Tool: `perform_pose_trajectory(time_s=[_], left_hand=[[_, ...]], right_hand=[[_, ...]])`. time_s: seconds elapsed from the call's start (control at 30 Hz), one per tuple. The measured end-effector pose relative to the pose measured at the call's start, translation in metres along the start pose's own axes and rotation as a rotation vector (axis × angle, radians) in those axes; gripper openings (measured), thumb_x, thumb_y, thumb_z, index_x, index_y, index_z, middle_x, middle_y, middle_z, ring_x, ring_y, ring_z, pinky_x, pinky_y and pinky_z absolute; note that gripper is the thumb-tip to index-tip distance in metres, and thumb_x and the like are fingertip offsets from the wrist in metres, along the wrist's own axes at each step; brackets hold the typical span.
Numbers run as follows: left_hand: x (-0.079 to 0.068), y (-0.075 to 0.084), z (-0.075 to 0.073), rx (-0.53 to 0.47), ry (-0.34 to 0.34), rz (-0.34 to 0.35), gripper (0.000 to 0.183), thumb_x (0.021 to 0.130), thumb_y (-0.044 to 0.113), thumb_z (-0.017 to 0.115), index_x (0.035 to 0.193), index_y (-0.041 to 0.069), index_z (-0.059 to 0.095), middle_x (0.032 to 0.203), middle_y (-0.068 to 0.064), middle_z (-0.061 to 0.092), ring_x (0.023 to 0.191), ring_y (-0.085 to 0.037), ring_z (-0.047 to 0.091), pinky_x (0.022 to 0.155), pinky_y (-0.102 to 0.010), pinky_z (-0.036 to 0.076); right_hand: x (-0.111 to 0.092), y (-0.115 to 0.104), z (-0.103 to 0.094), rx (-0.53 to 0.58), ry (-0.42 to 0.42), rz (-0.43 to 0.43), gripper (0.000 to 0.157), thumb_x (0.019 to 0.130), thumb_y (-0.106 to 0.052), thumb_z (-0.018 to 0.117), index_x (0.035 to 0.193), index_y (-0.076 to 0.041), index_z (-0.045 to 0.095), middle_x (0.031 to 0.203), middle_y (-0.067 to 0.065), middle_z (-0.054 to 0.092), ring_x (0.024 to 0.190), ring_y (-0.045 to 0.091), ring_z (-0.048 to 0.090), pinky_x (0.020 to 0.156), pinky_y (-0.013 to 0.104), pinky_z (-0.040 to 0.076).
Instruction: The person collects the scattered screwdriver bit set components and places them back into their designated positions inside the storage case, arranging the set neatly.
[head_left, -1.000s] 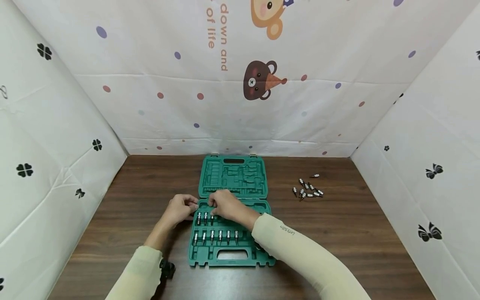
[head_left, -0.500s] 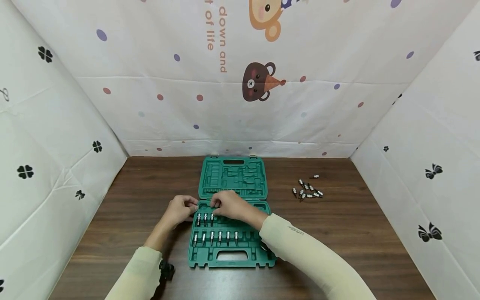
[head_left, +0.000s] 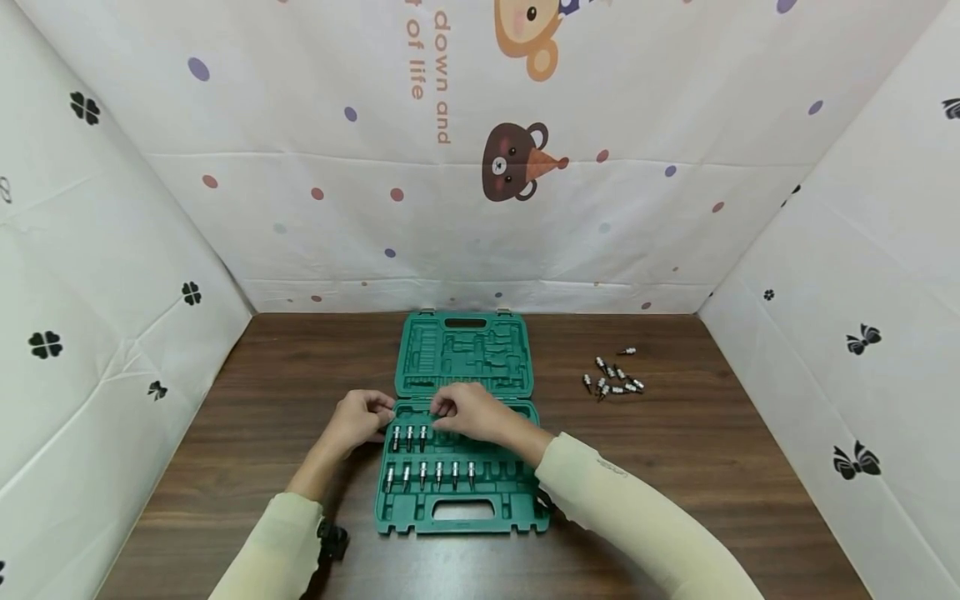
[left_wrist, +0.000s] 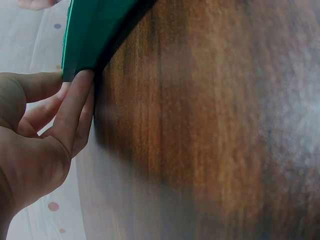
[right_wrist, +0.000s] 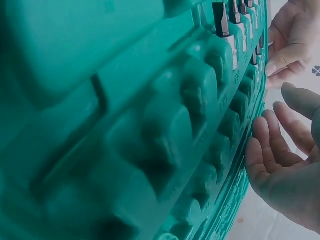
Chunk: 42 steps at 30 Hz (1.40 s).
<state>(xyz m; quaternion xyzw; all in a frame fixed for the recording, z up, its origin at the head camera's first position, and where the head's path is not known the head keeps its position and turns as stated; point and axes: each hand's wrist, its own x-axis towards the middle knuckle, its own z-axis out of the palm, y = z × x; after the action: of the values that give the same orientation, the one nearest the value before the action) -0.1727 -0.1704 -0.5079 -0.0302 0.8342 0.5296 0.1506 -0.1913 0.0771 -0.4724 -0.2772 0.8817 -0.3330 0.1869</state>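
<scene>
In the head view a green plastic tool case (head_left: 401, 507) lies opened on the table. My left hand (head_left: 358, 421) grips its left edge near the hinge; the left wrist view shows the thumb (left_wrist: 42, 86) above and the fingers under the corner. Hovering over the case's upper row of slots, my right hand (head_left: 474, 414) has loosely bent fingers, with nothing visible between them in the right wrist view. Three bit sockets (head_left: 409, 438) sit at the left of the upper row. Several more bit sockets (head_left: 438, 475) fill the left part of the lower row.
On the right of the brown wooden table (head_left: 637, 483) lies a loose pile of bit sockets (head_left: 617, 388). The case's moulded lid (head_left: 465, 350) lies folded back behind it. White patterned sheets (head_left: 337, 225) wall the back and both sides.
My right hand has drawn slightly right, away from the third upper bit socket, and that socket now shows more fully. The left hand stays on the case edge.
</scene>
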Motion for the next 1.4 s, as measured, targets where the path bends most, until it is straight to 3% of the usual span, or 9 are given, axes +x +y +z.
perform_pose_trajectory(time_s=[0.27,0.63,1.4], left_hand=[[0.002,0.001,0.0,0.001,-0.003,0.004,0.02,0.101,0.003,0.063,0.118,-0.005,0.069,0.101,-0.017,0.066,0.088,-0.023,0.069,0.073,-0.039,0.066],[0.001,-0.002,-0.002,0.008,0.002,0.004,0.02,0.101,0.002,0.062,0.119,-0.005,0.069,0.102,-0.016,0.066,0.088,-0.021,0.068,0.073,-0.04,0.065],[0.001,0.001,-0.001,0.003,0.001,-0.012,0.02,0.101,0.002,0.062,0.119,-0.006,0.069,0.102,-0.017,0.065,0.09,-0.023,0.069,0.073,-0.04,0.066]], right_hand=[[-0.014,0.005,-0.011,0.057,0.039,0.004,0.023,0.098,-0.018,0.073,0.119,-0.009,0.071,0.106,-0.004,0.069,0.095,0.007,0.065,0.084,0.024,0.057],[-0.034,0.021,-0.022,0.119,0.138,-0.049,0.024,0.099,-0.014,0.071,0.122,-0.007,0.069,0.117,0.009,0.07,0.101,0.013,0.065,0.086,0.028,0.058],[-0.076,0.07,-0.043,0.175,0.28,0.02,0.026,0.099,-0.015,0.072,0.123,-0.007,0.068,0.117,0.009,0.07,0.099,0.015,0.066,0.085,0.028,0.059]])
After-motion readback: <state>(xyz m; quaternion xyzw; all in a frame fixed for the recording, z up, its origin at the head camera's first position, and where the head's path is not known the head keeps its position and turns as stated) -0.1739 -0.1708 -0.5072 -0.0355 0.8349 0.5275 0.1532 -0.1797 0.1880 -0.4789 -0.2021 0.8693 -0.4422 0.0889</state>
